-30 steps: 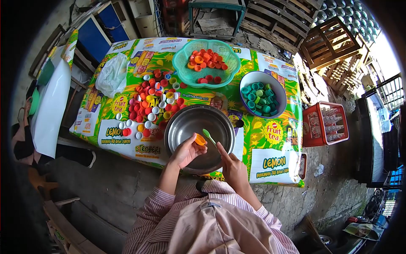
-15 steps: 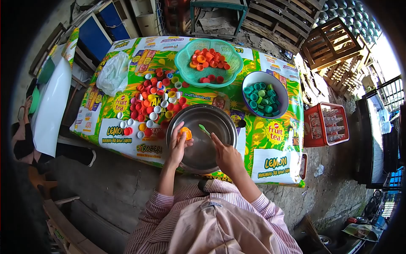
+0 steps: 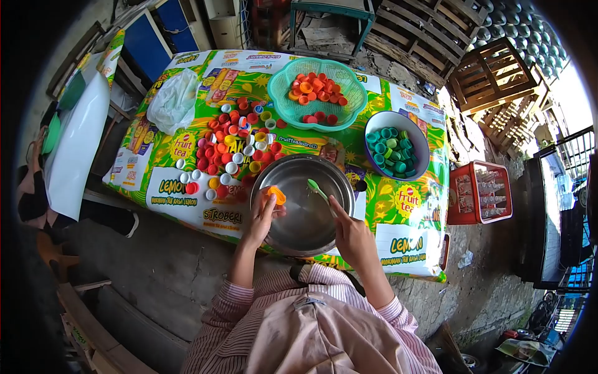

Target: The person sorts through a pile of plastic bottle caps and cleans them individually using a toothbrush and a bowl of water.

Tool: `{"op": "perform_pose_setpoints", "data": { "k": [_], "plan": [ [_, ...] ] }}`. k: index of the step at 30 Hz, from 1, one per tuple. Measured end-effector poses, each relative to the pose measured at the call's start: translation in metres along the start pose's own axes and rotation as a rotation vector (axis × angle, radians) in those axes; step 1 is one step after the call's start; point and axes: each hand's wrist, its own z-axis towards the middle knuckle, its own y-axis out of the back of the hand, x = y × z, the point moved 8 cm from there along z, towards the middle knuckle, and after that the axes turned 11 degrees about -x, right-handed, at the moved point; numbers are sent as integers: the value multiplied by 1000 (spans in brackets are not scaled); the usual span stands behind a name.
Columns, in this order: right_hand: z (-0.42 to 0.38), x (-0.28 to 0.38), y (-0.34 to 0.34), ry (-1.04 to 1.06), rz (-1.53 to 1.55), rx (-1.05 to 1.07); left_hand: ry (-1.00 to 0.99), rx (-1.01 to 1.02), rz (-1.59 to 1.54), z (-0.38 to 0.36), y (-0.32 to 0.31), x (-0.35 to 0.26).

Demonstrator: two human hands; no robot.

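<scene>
My left hand [image 3: 260, 219] is closed on an orange bottle cap [image 3: 275, 195], pinched over the left side of a steel bowl [image 3: 305, 219]. In my right hand [image 3: 352, 240] is a slim green toothbrush [image 3: 318, 189], its head pointing up and left above the bowl. Cap and brush are apart. Beyond my left hand, loose red, white and yellow bottle caps [image 3: 232, 149] lie heaped on the table cover.
A teal plastic basket [image 3: 283, 107] holds orange and red caps. To its right, a white bowl with a dark rim [image 3: 378, 118] holds green caps. A plastic bag [image 3: 172, 103] lies at the left. A red crate [image 3: 464, 215] of bottles stands right of the table [image 3: 381, 262].
My hands have moved slightly apart, with the brush shifting right, away from the cap. The orange cap is turned differently in my left fingers. The whole view has shifted a little.
</scene>
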Motion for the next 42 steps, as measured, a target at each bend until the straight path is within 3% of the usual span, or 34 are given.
{"op": "perform_pose_setpoints", "data": {
  "k": [2,4,5,7,8,10,13,17,19,20,21,23,24,31,33,36,39,42],
  "plan": [
    [-7,-6,0,-6,105,-9,39,35,-67,3,-1,5],
    [-12,-14,0,39,403,-193,77,74,-133,1,-8,5],
    [-13,-25,-12,38,403,-196,60,31,-98,0,-10,2],
    [-13,-34,-30,-38,851,-110,43,-10,-63,-1,-10,0],
    [-16,-41,-28,-40,851,-113,35,4,-27,-1,-12,0],
    [-36,-35,-42,-679,1366,368,25,25,8,-3,-17,-2],
    [-42,-25,-35,-723,1482,463,128,4,-122,-6,-22,-1],
    [-45,-25,-41,-714,1512,444,314,147,-412,-8,-32,11],
    [-26,-21,-20,-164,999,-3,384,209,-509,-10,-37,11],
    [-31,-20,-11,-53,676,-97,426,212,-557,-12,-39,12],
    [-31,-10,-8,-55,677,-97,469,214,-604,-14,-42,11],
    [-33,20,4,225,297,-237,491,231,-639,-18,-46,5],
    [-31,18,-3,187,185,-161,509,247,-673,-20,-48,3],
    [-38,23,-6,203,233,-219,507,379,-740,-25,-56,2],
    [-41,24,-11,234,137,-136,441,364,-661,-23,-53,-1],
    [-38,16,3,204,136,-189,365,417,-673,-22,-51,-1],
    [-30,5,6,142,123,-246,304,281,-516,-15,-42,-1],
    [-15,8,-26,135,-176,-51,298,357,-600,-15,-39,-3]
  ]
}}
